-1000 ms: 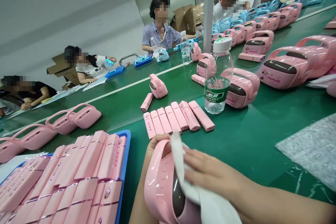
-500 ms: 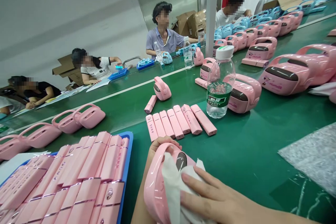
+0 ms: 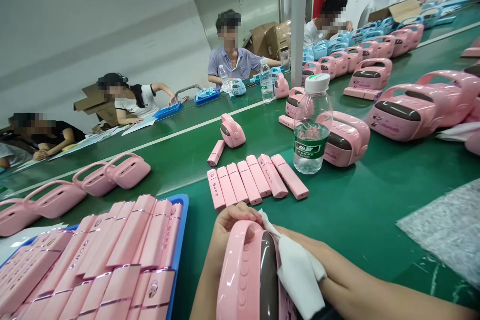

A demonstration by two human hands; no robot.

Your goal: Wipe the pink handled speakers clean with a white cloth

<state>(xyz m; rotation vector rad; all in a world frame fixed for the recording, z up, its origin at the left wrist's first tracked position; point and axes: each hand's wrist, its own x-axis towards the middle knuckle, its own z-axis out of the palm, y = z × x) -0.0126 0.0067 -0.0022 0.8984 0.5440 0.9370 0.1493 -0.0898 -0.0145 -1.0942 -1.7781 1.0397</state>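
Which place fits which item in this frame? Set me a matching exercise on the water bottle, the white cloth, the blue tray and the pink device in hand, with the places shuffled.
Things:
1. water bottle
2. white cloth
3. blue tray
4. pink device

Places:
A. gripped at its handle by the left hand
B. upright on the green belt
C. at the lower left, filled with pink bars
D. draped over the right hand, against the dark face of the pink device

Pairs: 1-B, 2-D, 3-C, 4-A
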